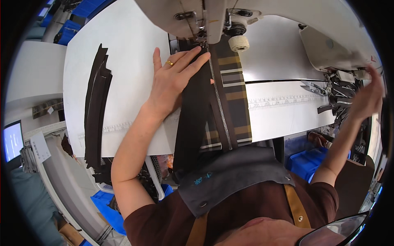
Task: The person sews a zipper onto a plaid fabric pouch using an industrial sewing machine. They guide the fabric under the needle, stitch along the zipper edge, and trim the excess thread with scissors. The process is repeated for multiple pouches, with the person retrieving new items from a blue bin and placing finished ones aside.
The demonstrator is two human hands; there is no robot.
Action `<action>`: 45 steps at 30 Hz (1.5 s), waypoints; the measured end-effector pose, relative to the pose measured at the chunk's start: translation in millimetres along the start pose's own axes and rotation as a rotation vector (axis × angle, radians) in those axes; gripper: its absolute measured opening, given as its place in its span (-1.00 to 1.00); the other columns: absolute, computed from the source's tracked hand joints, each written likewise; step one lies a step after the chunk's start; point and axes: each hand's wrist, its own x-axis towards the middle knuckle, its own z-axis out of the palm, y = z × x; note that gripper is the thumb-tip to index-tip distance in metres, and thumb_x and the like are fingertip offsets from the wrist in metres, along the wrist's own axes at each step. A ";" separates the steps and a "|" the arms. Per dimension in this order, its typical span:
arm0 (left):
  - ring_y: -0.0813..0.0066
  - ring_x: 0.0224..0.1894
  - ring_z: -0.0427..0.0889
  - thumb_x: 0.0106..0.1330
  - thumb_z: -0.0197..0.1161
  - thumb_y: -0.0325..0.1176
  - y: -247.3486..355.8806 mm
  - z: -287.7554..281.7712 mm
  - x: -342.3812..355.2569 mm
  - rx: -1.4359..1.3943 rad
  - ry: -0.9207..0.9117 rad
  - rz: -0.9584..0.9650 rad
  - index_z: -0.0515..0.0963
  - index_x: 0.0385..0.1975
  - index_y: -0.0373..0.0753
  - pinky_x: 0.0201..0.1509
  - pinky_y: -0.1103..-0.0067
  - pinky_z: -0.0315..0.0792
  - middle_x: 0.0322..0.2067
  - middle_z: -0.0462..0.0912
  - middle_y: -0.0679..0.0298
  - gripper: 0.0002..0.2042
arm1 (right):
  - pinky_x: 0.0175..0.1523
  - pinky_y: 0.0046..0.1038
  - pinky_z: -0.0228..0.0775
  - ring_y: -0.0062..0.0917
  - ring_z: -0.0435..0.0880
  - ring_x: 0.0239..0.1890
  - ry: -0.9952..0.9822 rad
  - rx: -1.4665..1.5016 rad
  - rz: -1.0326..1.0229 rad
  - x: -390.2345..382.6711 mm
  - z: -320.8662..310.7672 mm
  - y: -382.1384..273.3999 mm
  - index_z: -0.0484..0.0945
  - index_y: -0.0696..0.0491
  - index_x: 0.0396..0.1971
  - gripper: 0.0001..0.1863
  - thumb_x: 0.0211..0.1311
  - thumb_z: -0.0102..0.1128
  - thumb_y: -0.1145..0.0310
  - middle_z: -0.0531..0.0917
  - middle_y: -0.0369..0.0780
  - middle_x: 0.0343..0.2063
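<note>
The left hand [172, 80] is pressing flat, fingers spread, on dark plaid fabric with a metal zipper [219, 102] at the white sewing table's [123, 49] far edge — under the sewing machine [205, 16]. The right hand [367, 100] is reaching toward scissors and clips [336, 92] at the right edge — grip unclear. A stack of dark strips [96, 106] is lying left.

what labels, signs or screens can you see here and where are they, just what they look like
Screen: far left edge, a lit rectangular monitor glowing pale blue in a dark frame.
Paper tag: just right of the screen, a white tilted sheet with small dark print.
Small white tag: above it, on a strip of plaid cloth.
Printed ruler strip: along the white sewing table, right of the zipper, fine dark marks.
</note>
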 end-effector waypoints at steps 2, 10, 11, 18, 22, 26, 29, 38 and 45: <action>0.41 0.04 0.47 0.03 0.27 -0.46 1.9 0.9 1.7 -0.028 0.030 0.044 0.45 0.11 0.00 0.24 -0.17 -0.08 0.05 0.51 0.37 -0.46 | 0.19 -0.32 0.26 -0.34 0.50 0.06 -0.501 0.991 0.215 -31.4 29.7 -102.7 0.51 0.15 -0.03 -0.70 0.29 -0.07 0.42 0.56 -0.14 -0.01; 0.42 0.11 0.42 0.02 0.30 -0.40 -2.2 0.9 0.2 0.043 -0.035 0.059 0.44 0.11 0.07 0.26 -0.16 -0.13 0.11 0.46 0.38 -0.45 | 0.06 -0.29 0.30 -0.25 0.48 -0.02 -0.473 0.724 -0.449 -24.8 111.0 -219.7 0.49 0.14 -0.09 -0.59 0.15 0.19 0.17 0.57 -0.13 -0.16; 0.41 0.12 0.42 0.02 0.29 -0.39 -2.9 0.1 -0.3 0.045 -0.050 0.060 0.44 0.11 0.07 0.26 -0.16 -0.13 0.13 0.44 0.37 -0.45 | 0.07 -0.29 0.30 -0.25 0.48 -0.02 -0.462 0.713 -0.453 -26.2 113.1 -217.4 0.49 0.13 -0.09 -0.60 0.16 0.19 0.18 0.58 -0.14 -0.16; 0.34 0.13 0.41 0.03 0.27 -0.42 1.8 -1.3 -2.5 0.011 -0.097 -0.016 0.46 0.09 0.03 0.25 -0.17 -0.07 0.15 0.43 0.35 -0.47 | 0.07 -0.33 0.28 -0.30 0.49 -0.02 -0.419 0.792 -0.465 -25.2 109.3 -209.1 0.49 0.04 0.00 -0.59 0.12 0.18 0.30 0.59 -0.20 -0.15; 0.32 0.12 0.43 0.02 0.27 -0.41 2.0 1.3 -2.6 0.023 -0.064 -0.015 0.50 0.05 0.01 0.23 -0.17 -0.03 0.13 0.45 0.35 -0.51 | 0.08 -0.32 0.26 -0.30 0.49 -0.02 -0.387 0.751 -0.488 -18.5 104.3 -215.2 0.47 -0.05 0.09 -0.49 0.04 0.18 0.40 0.59 -0.21 -0.15; 0.30 0.11 0.43 0.02 0.29 -0.37 2.3 1.2 -1.4 -0.001 -0.053 -0.006 0.50 0.04 0.02 0.22 -0.17 -0.03 0.13 0.46 0.35 -0.52 | 0.05 -0.32 0.26 -0.32 0.48 -0.01 -0.387 0.622 -0.524 -21.9 103.2 -216.5 0.47 -0.08 0.08 -0.48 0.01 0.19 0.43 0.60 -0.23 -0.18; 0.31 0.11 0.43 0.03 0.30 -0.32 2.8 -0.1 -1.6 -0.003 -0.046 -0.006 0.50 0.04 0.02 0.23 -0.17 -0.03 0.12 0.47 0.34 -0.53 | -0.04 -0.34 0.31 -0.36 0.52 -0.08 -0.411 0.604 -0.498 -25.2 110.7 -208.2 0.52 -0.06 -0.06 -0.62 0.05 0.19 0.43 0.61 -0.25 -0.22; 0.29 0.10 0.44 0.08 0.30 -0.19 5.1 1.5 0.1 -0.016 -0.031 -0.017 0.51 0.02 0.01 0.25 -0.16 -0.11 0.10 0.49 0.31 -0.56 | -0.55 -0.32 0.33 -0.32 0.55 -0.63 -0.399 0.512 -0.338 -19.5 136.0 -204.0 0.47 0.00 -0.47 -0.88 0.15 0.12 0.29 0.54 -0.24 -0.71; 0.30 0.12 0.44 0.02 0.36 -0.18 6.8 0.8 -0.4 -0.026 -0.036 -0.051 0.54 0.02 0.00 0.31 -0.06 -0.19 0.10 0.50 0.32 -0.52 | -0.52 -0.32 0.34 -0.31 0.55 -0.61 -0.392 0.672 -0.273 -16.3 133.2 -205.9 0.42 0.05 -0.51 -0.87 0.10 0.13 0.34 0.53 -0.21 -0.71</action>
